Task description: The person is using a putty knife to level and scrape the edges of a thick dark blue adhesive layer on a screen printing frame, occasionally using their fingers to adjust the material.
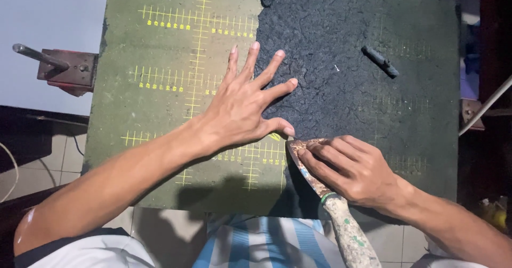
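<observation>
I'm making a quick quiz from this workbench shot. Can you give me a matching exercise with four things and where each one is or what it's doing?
Things:
1. left hand
2. right hand
3. small dark stick
4. metal bracket with a rod

Places or states:
A. lies alone on the dark sheet, upper right
B. fingers spread, pressed flat where the sheet meets the green cutting mat
C. sticks out past the mat's left edge
D. presses on the blade of a paint-flecked scraper at the sheet's near edge

Pairs: 1-B, 2-D, 3-A, 4-C
</observation>
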